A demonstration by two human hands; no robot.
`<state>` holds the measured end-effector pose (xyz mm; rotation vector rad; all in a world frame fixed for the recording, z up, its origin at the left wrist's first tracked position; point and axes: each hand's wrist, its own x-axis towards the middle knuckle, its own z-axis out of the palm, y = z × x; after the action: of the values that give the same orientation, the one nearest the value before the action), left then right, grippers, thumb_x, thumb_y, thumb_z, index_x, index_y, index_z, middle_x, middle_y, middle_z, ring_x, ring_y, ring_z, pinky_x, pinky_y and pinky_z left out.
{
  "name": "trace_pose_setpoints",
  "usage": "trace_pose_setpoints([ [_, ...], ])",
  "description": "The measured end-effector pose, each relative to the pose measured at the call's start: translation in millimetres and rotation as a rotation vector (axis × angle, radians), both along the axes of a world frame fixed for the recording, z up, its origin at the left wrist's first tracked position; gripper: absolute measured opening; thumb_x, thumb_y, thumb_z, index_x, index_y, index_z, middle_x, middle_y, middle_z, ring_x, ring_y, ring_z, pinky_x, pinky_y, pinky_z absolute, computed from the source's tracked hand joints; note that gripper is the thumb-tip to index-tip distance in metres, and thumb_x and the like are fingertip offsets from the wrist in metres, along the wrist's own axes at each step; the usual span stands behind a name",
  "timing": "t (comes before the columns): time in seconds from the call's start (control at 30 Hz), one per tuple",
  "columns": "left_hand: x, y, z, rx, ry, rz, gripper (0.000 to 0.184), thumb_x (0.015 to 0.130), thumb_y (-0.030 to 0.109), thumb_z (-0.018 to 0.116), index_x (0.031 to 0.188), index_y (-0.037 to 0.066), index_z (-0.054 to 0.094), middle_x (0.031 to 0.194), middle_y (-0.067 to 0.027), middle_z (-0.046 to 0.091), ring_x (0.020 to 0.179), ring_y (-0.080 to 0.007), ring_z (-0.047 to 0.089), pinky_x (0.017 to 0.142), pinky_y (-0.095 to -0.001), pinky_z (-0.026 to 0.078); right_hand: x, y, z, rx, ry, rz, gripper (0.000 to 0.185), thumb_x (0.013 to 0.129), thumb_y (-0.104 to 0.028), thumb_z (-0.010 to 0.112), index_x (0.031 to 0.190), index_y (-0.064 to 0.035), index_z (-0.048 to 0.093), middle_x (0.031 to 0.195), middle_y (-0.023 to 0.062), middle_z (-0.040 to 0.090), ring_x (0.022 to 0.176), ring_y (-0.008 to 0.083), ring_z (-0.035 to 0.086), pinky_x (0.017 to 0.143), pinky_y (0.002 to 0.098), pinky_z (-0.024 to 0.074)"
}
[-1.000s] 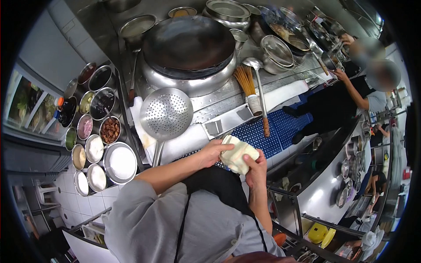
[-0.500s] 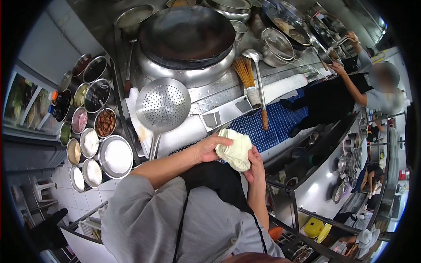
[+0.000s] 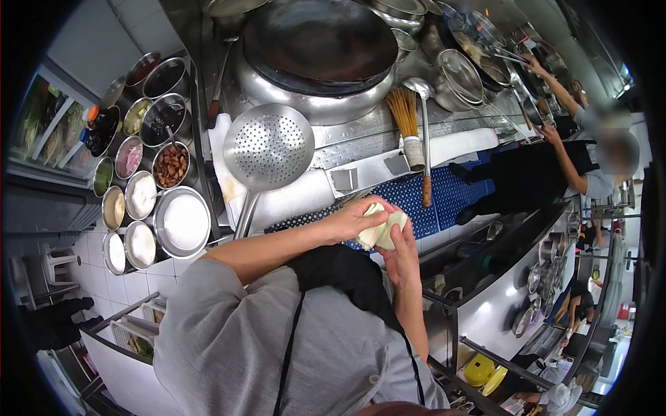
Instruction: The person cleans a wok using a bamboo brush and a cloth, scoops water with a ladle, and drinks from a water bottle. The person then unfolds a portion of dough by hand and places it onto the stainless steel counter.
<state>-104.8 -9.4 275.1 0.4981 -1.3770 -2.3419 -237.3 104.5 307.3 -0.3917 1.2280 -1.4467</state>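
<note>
A pale yellowish-white cloth [image 3: 375, 236] is folded and bunched between my hands in front of my apron. My left hand [image 3: 350, 220] grips its left side, thumb on top. My right hand [image 3: 402, 255] closes on its right side, fingers bent around the edge. Just ahead, a round perforated strainer [image 3: 269, 147] rests on a white towel [image 3: 298, 206], its handle pointing towards me. To the right of it lie a bamboo wok brush [image 3: 406, 125] and a long ladle [image 3: 425, 139] with a wooden handle end.
A large dark wok [image 3: 319, 41] sits on the burner ahead. Several metal bowls of ingredients stand at left, including one with brown chunks [image 3: 171, 166]. At right, a co-worker [image 3: 583, 149] handles a pan over the stove. A blue patterned mat [image 3: 395, 197] covers the floor.
The cloth has gone from spread wider to folded smaller, and my hands have come closer together. The view has shifted slightly, and the co-worker's arms have moved.
</note>
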Motion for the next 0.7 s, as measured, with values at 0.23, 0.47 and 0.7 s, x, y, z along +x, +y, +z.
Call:
trace_pose_setpoints([
  [0.23,-4.6,-11.7,-0.7,0.504,0.061,0.220,0.029,0.098,0.024,0.062,0.116,0.002,0.062,0.109,-0.0088,0.068,0.096,-0.0173,0.067,0.084,-0.0323,0.054,-21.1,10.7,-11.9,-0.140,0.412,-0.346,0.040,0.095,-0.016,0.065,0.129,-0.0030,0.049,0.117,0.0104,0.059,0.106,0.0188,0.060,0.092,0.0319,0.0497],
  [0.47,13.2,-60.3,-0.5,-0.468,-0.303,0.594,0.031,0.099,0.028,0.059,0.098,-0.002,0.067,0.083,-0.0083,0.071,0.071,-0.0164,0.067,0.066,-0.0312,0.053,-83.5,35.8,-3.9,-0.119,0.705,-0.431,0.037,0.094,-0.024,0.067,0.115,0.0063,0.061,0.096,0.0102,0.068,0.078,0.0136,0.065,0.068,0.0258,0.0530],
  [0.7,-17.2,-39.2,-11.7,0.092,-0.229,0.381,0.035,0.101,0.027,0.056,0.103,-0.006,0.066,0.094,-0.0108,0.072,0.080,-0.0179,0.069,0.073,-0.0318,0.054,-86.8,5.7,-10.5,0.038,0.934,-0.449,0.021,0.088,-0.013,0.072,0.096,0.0065,0.066,0.081,0.0061,0.068,0.065,0.0091,0.059,0.057,0.0251,0.0481],
])
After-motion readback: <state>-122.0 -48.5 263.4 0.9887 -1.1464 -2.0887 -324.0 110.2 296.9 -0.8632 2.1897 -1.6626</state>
